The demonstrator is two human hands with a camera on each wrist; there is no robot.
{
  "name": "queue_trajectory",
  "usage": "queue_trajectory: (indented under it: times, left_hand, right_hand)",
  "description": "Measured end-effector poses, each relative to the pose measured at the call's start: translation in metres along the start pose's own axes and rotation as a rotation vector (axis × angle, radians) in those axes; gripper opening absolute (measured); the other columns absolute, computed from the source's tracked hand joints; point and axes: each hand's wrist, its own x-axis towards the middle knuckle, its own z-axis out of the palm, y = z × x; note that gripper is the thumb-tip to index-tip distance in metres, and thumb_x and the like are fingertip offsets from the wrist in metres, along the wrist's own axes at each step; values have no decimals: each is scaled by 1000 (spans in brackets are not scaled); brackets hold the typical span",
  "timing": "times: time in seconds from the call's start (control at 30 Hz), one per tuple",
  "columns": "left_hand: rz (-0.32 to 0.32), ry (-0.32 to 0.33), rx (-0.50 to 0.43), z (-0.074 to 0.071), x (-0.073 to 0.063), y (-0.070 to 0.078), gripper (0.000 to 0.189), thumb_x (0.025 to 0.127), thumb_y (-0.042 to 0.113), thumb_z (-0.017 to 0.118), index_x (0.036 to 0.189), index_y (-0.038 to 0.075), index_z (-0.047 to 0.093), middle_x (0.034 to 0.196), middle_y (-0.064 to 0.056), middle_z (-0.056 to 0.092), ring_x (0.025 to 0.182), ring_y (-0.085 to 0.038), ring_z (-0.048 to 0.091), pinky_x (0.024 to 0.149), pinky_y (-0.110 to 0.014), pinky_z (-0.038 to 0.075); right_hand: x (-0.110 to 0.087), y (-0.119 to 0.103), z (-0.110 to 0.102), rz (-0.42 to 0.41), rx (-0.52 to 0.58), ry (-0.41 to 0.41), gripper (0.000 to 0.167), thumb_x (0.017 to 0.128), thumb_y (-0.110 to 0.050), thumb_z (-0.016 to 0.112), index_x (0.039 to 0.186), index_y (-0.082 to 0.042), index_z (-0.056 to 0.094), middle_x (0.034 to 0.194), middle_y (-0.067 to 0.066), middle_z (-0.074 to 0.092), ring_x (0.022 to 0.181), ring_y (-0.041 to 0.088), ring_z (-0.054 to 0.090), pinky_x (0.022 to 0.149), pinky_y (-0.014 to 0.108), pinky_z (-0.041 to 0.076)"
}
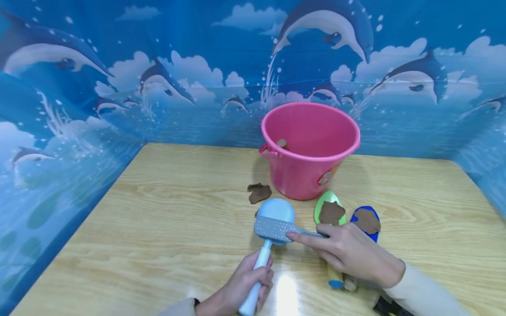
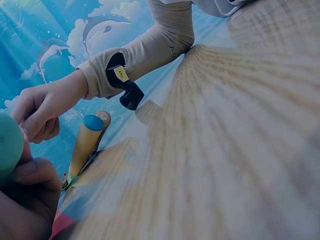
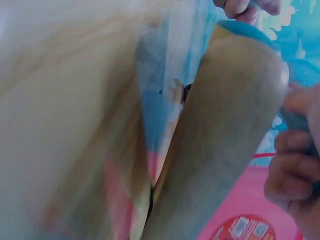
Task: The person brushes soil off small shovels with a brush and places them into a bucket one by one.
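Observation:
A light blue tool with a round flat head (image 1: 276,210) and a long handle (image 1: 255,281) is gripped by my left hand (image 1: 250,281). In the left wrist view the butt of that handle (image 2: 9,145) shows beside the left hand (image 2: 30,195). My right hand (image 1: 348,248) holds a grey-blue paddle with a dotted face (image 1: 272,229), its index finger stretched along it. The paddle lies across the lower part of the round head in the head view. Curled fingers of the right hand (image 3: 292,170) show at the right wrist view's edge.
A pink bucket (image 1: 300,175) stands behind the hands, with a small brownish thing inside. Brown scraps (image 1: 258,193) lie before it. A green shovel (image 1: 318,210) and a blue shovel (image 1: 371,235) carry brown pieces; wooden handles (image 1: 334,275) point toward me. Dolphin-print cloth (image 1: 197,118) backs the table.

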Motion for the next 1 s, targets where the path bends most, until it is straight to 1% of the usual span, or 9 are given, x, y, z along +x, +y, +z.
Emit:
queue_trajectory:
  times: [0.13, 0.2, 0.27, 0.33, 0.5, 0.6, 0.77, 0.87, 1.0]
  left_hand:
    - [5, -7, 1, 0, -1, -1, 15, 79, -1, 44, 89, 8, 39, 56, 6, 45, 41, -3, 42, 36, -17, 38]
    - [10, -10, 4, 0, -1, -1, 14, 79, -1, 44, 89, 7, 39, 55, 7, 45, 41, -3, 42, 36, -16, 38]
    - [11, -7, 1, 0, -1, -1, 14, 78, -1, 44, 89, 7, 39, 55, 7, 45, 41, -2, 42, 36, -16, 37]
    - [14, -6, -1, 0, -1, 0, 14, 78, -1, 43, 89, 7, 39, 55, 7, 45, 40, -2, 42, 36, -16, 37]
    - [15, -8, 0, 0, 0, 0, 15, 78, -1, 43, 90, 7, 39, 54, 7, 45, 40, -2, 42, 36, -16, 36]
    - [8, -7, 3, 0, 0, -1, 15, 78, -1, 44, 90, 8, 39, 55, 7, 44, 41, -2, 42, 36, -16, 37]
    - [-3, -10, 7, 0, 0, -1, 15, 79, -1, 44, 89, 10, 39, 55, 6, 44, 41, -3, 42, 36, -16, 37]
    - [-8, -9, 7, 0, 1, 0, 15, 79, 0, 44, 89, 9, 39, 56, 6, 44, 41, -3, 42, 36, -17, 37]
    - [-6, -11, 9, -1, 1, -1, 15, 79, 0, 44, 91, 8, 39, 56, 6, 44, 42, -3, 42, 36, -17, 37]
  right_hand:
    - [0, 1, -4, 114, -97, -3, 43, 106, -35, 26, 137, -26, 55, 73, -12, 41, 49, -7, 17, 43, 7, 16]
    - [0, 1, -6, 138, -138, 10, 43, 106, -35, 25, 138, -26, 54, 75, -11, 45, 49, -6, 17, 43, 9, 16]
    - [1, 0, -8, 119, -136, 21, 42, 106, -33, 27, 138, -25, 54, 75, -10, 44, 49, -6, 17, 44, 8, 16]
    - [2, -2, -8, 70, -87, 31, 41, 106, -30, 29, 136, -23, 56, 74, -10, 42, 50, -6, 17, 44, 6, 16]
    - [2, -6, -4, -12, 11, -13, 39, 106, -31, 31, 135, -25, 57, 71, -14, 36, 52, -8, 17, 44, 3, 15]
    - [1, -5, -3, 18, -11, -29, 42, 106, -32, 28, 136, -26, 56, 72, -14, 36, 52, -8, 16, 43, 4, 14]
    - [1, -2, -6, 91, -51, 8, 42, 106, -33, 28, 136, -24, 56, 73, -14, 36, 52, -9, 18, 44, 4, 18]
    - [2, -2, -7, 63, -5, 19, 40, 106, -31, 31, 135, -23, 58, 72, -14, 36, 53, -8, 20, 46, 3, 19]
    - [2, -4, -5, 10, 59, -20, 38, 106, -32, 33, 134, -25, 58, 71, -14, 36, 54, -8, 20, 45, 3, 18]
